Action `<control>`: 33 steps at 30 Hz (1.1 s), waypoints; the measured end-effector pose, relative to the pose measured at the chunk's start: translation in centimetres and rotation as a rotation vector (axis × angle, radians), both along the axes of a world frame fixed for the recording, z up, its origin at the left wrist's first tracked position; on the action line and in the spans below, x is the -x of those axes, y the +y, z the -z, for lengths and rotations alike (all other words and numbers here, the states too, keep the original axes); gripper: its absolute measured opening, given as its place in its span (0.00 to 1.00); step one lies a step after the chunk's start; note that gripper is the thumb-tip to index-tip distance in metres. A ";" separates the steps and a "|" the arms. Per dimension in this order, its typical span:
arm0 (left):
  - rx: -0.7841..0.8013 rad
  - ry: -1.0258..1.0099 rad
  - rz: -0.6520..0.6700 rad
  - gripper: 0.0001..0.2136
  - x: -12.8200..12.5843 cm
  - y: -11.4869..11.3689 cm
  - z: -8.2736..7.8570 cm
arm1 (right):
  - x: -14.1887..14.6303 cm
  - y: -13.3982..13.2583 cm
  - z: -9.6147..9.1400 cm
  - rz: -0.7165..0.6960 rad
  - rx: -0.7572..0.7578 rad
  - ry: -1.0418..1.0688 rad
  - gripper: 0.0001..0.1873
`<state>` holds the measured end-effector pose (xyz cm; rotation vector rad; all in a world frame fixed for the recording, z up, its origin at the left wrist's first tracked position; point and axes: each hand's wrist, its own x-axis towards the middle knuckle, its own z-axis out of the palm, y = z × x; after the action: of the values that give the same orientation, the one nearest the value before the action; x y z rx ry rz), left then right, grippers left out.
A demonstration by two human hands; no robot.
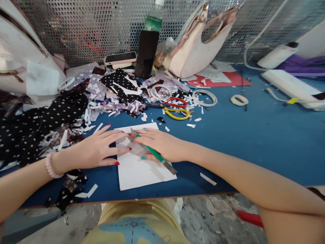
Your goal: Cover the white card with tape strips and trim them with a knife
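A stack of white paper (144, 176) lies near the table's front edge, with a small, thin, pale piece (135, 149) on top of it. My left hand (101, 147) rests with fingers spread, its fingertips on the left part of the paper and pale piece. My right hand (162, 144) lies over the paper's right side, fingers stretched toward the left fingertips. Tucked between its thumb and forefinger is a green craft knife (154, 154), slanting, with its pointed metal tip up and left near my left forefinger. The right palm is hidden.
Red-handled scissors (177, 101), yellow-handled scissors (177, 114) and tape rolls (205, 98) lie beyond the paper. Fabric and paper scraps (119, 91) pile up behind and left. A dark phone (147, 54) leans against a bottle (153, 22). A white bag (193, 51) stands by the perforated metal panel (101, 20).
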<state>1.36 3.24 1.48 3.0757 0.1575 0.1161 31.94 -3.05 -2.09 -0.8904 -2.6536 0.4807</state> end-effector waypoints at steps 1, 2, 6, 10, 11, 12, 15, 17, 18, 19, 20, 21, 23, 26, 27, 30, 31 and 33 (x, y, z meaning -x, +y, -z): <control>-0.005 -0.002 0.003 0.21 -0.1 0.0 0.0 | 0.0 0.0 0.0 0.001 0.001 -0.004 0.26; -0.008 -0.003 0.004 0.20 -0.1 0.0 -0.1 | 0.0 0.0 0.0 0.001 -0.001 -0.004 0.26; 0.001 -0.006 -0.002 0.15 -0.2 0.0 -0.3 | 0.0 0.0 0.0 -0.017 -0.016 0.013 0.26; -0.001 -0.009 0.000 0.16 -0.2 -0.1 -0.2 | 0.0 0.0 -0.2 -0.012 -0.009 -0.004 0.26; -0.001 -0.012 0.002 0.16 -0.2 -0.1 -0.2 | 0.0 0.0 -0.2 -0.008 -0.005 -0.011 0.25; 0.001 -0.014 0.003 0.17 -0.2 -0.2 -0.1 | 0.0 0.0 -0.1 -0.006 -0.004 -0.014 0.25; 0.025 -0.019 0.001 0.14 -0.3 -0.1 -0.1 | 0.0 -0.1 0.0 -0.017 -0.024 -0.003 0.26; 0.037 -0.033 0.010 0.13 -0.3 0.1 -0.2 | -0.1 -0.2 0.0 -0.020 -0.056 0.034 0.25; 0.036 -0.047 0.019 0.13 -0.3 0.2 -0.2 | -0.2 -0.2 0.0 -0.014 -0.078 0.066 0.25; 0.031 -0.066 0.028 0.12 -0.3 0.4 -0.1 | -0.3 -0.3 -0.1 0.001 -0.104 0.109 0.24; 0.025 -0.087 0.034 0.12 -0.3 0.5 -0.1 | -0.4 -0.4 -0.3 0.025 -0.134 0.165 0.24; 0.022 -0.105 0.033 0.12 -0.3 0.7 0.0 | -0.5 -0.5 -0.5 0.051 -0.172 0.242 0.24; 0.026 -0.129 0.019 0.13 -0.3 0.8 0.3 | -0.6 -0.7 -1.0 0.087 -0.238 0.430 0.25; 0.035 -0.137 0.008 0.14 -0.3 0.8 0.7 | -0.5 -1.1 -1.8 0.165 -0.138 0.561 0.17; 0.037 -0.131 0.002 0.14 -0.3 0.7 0.8 | -0.4 -1.1 -2.0 0.225 -0.063 0.542 0.11; 0.038 -0.098 -0.030 0.15 -0.5 0.2 1.0 | 0.1 -1.0 -2.2 0.341 0.137 0.517 0.04; 0.036 -0.087 -0.044 0.16 -0.5 0.0 1.0 | 0.4 -0.9 -2.1 0.342 0.197 0.532 0.04; 0.040 -0.068 -0.077 0.18 -0.6 -0.5 1.0 | 0.9 -0.4 -2.0 0.314 0.313 0.578 0.04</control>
<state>1.99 2.77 0.47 3.0212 0.2708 0.2182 31.07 -3.45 -0.09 -1.0400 -1.9088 0.9258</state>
